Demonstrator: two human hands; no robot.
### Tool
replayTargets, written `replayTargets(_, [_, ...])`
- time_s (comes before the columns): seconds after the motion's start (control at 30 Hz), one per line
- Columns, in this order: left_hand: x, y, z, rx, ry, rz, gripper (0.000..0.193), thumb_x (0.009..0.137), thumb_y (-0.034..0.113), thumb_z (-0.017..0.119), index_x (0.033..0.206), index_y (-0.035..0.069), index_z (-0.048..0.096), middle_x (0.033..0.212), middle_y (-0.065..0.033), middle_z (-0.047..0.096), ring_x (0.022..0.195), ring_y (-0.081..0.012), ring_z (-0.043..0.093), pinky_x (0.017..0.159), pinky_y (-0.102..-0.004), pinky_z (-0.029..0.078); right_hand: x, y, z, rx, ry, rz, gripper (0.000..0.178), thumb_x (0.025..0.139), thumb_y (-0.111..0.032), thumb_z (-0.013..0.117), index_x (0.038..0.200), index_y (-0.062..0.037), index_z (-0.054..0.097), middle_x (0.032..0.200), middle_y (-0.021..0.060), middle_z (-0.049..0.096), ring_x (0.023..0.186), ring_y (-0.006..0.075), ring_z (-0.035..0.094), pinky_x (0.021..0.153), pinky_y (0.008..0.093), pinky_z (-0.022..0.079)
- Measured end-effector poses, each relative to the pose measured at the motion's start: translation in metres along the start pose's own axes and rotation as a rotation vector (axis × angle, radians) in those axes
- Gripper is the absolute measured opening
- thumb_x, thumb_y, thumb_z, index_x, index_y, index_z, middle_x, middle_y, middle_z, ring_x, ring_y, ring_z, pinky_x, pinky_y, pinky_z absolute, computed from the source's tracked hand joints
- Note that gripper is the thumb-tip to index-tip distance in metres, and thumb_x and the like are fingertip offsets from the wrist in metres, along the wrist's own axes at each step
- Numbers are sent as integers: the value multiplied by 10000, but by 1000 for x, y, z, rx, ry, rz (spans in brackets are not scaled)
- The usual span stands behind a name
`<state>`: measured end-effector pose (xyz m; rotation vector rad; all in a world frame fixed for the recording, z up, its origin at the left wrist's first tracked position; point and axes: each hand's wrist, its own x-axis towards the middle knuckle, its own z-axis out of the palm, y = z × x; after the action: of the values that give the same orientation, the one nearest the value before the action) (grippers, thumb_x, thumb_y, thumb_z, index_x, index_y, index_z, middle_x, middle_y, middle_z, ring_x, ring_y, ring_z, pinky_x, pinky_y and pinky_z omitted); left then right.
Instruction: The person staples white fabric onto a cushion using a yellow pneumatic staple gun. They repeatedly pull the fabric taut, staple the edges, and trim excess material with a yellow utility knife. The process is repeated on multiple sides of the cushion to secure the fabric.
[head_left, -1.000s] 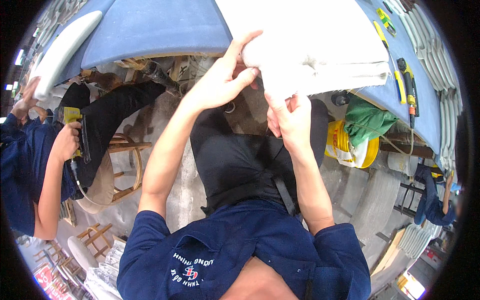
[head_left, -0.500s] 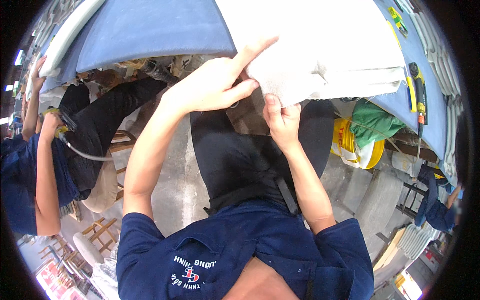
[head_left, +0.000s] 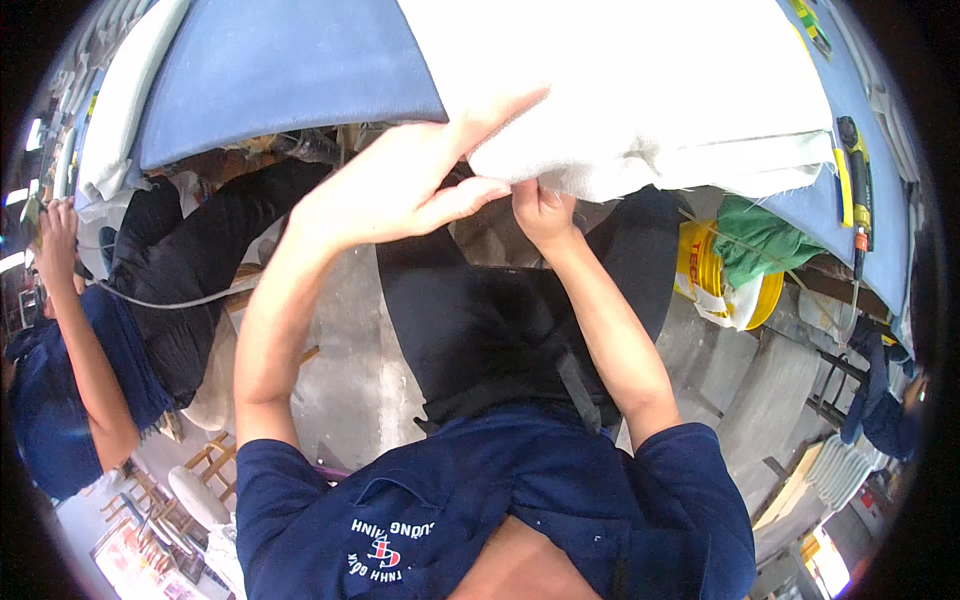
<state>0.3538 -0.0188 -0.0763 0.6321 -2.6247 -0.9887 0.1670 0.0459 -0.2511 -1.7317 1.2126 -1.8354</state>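
A white fabric piece with a frayed edge lies over the blue-covered table, its top washed out by glare. My left hand rests at its near left corner, index finger stretched along the fabric and thumb apart below the edge; the other fingers are hidden. At the near edge, right of that thumb, my right hand is closed, its fingertips pinching the fabric from beneath. A small gathered fold shows in the cloth just beyond my right hand.
A black and yellow tool with a hose lies on the right. Below the table stands a yellow bucket with green cloth. At left, a co-worker sits beside a long padded white piece. A hose crosses there.
My right hand has shifted left and tucked under the fabric edge, its thumb no longer on top. My left hand has moved slightly left. The co-worker's raised hand has shifted toward the far left.
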Motion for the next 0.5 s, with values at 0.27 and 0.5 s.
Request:
replayTargets(0.27, [1, -10, 8, 8, 104, 27, 887, 938, 378, 771, 1646, 98, 317, 1546, -248, 532, 1328, -455, 600, 1087, -481, 494, 2, 6, 15, 35, 51, -72, 250, 1027, -222, 720, 1199, -41, 726, 1145, 78, 747, 1100, 248, 702, 952, 397, 529])
replayTargets(0.5, [13, -2, 20, 4, 108, -125, 790, 909, 229, 749, 1592, 31, 404, 1530, -268, 540, 1384, -435, 565, 1161, -469, 439, 19, -60, -40, 110, -304, 521, 289, 1022, -272, 716, 1183, -34, 738, 1017, 101, 770, 941, 257, 735, 830, 396, 564])
